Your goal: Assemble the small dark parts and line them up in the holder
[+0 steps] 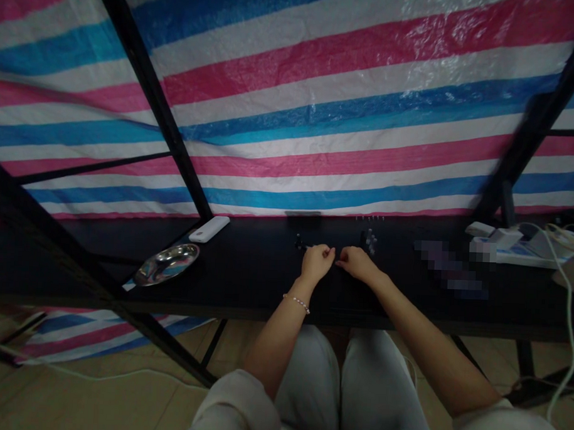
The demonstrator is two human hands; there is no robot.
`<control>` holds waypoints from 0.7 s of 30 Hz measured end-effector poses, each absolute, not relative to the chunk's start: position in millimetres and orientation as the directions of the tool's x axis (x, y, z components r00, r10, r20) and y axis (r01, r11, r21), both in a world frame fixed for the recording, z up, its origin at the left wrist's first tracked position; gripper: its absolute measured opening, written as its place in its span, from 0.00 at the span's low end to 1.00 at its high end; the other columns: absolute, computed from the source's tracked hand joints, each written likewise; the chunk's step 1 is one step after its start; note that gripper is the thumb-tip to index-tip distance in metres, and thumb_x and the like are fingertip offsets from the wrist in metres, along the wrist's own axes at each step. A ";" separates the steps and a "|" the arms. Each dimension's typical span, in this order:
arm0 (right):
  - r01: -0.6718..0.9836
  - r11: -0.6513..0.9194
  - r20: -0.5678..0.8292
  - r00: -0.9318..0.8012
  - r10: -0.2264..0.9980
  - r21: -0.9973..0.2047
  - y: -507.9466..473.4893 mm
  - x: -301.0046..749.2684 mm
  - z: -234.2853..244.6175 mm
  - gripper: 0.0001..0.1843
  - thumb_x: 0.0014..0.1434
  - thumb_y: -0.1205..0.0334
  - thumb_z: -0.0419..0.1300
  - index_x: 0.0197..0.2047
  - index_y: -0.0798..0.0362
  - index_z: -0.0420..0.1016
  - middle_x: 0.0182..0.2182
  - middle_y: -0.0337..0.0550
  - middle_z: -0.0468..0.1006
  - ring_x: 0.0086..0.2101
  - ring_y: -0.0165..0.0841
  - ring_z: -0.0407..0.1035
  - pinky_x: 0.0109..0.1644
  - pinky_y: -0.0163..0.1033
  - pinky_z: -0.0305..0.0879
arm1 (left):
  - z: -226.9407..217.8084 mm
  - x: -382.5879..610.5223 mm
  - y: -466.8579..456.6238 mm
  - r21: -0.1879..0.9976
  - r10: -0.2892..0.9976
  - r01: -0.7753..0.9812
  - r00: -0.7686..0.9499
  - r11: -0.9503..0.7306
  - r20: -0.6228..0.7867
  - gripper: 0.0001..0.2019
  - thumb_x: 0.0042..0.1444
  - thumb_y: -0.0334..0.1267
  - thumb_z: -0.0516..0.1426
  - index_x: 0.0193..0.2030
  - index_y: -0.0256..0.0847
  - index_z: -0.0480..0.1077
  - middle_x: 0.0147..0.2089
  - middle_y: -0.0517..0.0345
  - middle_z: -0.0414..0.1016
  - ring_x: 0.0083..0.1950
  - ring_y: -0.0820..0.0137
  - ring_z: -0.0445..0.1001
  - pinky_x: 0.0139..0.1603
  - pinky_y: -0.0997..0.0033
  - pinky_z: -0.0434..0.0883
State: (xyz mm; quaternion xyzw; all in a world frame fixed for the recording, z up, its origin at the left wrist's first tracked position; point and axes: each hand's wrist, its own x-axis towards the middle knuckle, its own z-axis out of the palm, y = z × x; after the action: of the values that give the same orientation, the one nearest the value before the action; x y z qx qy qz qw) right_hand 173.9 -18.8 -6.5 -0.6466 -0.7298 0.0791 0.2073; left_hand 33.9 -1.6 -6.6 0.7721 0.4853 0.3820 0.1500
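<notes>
My left hand (317,263), with a beaded bracelet (297,302) at the wrist, is closed with thumb and fingertips together. Facing it a short way to the right, my right hand (357,264) has its fingers curled in a pinch. Whatever either hand holds is too small or too hidden to make out. Just beyond the left hand, small dark pieces (299,242) sit on the black table (247,282). Several small clear, upright pieces (371,241) stand behind the right hand; their kind is not plain.
A shiny metal dish (167,265) and a white phone-like block (210,229) lie at left. White power strips and plugs (516,248) with a cable (568,312) are at right, near a blurred-out dark item (449,271). Black frame posts (159,104) rise before a striped sheet (342,116).
</notes>
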 end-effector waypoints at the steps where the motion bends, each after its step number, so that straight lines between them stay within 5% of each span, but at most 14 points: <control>1: 0.889 0.221 0.243 -0.129 0.961 -0.401 -10.8 167.0 -9.3 0.04 0.48 0.63 0.61 0.27 0.56 0.71 0.28 0.45 0.73 0.29 0.31 0.67 0.33 0.33 0.58 | -6.3 33.1 -2.3 0.635 0.863 0.615 0.165 -0.468 0.477 0.16 0.53 0.41 0.50 0.18 0.38 0.65 0.17 0.62 0.63 0.21 0.77 0.61 0.24 0.77 0.55; 5: 0.812 0.363 0.404 -0.174 0.898 -0.457 19.7 147.4 -22.6 0.05 0.50 0.66 0.56 0.27 0.57 0.71 0.27 0.45 0.72 0.30 0.30 0.64 0.35 0.34 0.59 | -5.0 32.4 -4.1 0.711 0.855 0.538 0.036 -0.453 0.517 0.16 0.53 0.41 0.49 0.17 0.38 0.62 0.17 0.63 0.61 0.21 0.78 0.59 0.25 0.77 0.55; 21: 0.788 0.317 0.463 -0.047 0.885 -0.527 35.1 142.6 -25.8 0.07 0.50 0.70 0.52 0.27 0.56 0.70 0.27 0.45 0.70 0.29 0.31 0.64 0.35 0.36 0.61 | -5.5 31.7 -4.7 0.741 0.843 0.458 0.037 -0.492 0.537 0.17 0.52 0.40 0.50 0.15 0.39 0.58 0.16 0.63 0.58 0.20 0.77 0.57 0.24 0.76 0.53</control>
State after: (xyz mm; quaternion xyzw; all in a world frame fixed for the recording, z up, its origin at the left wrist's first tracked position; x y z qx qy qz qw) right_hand 142.6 35.1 -25.8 -0.5807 -0.7205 0.0648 0.3734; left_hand 31.7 -4.7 -5.5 0.6950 0.4679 0.5126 0.1877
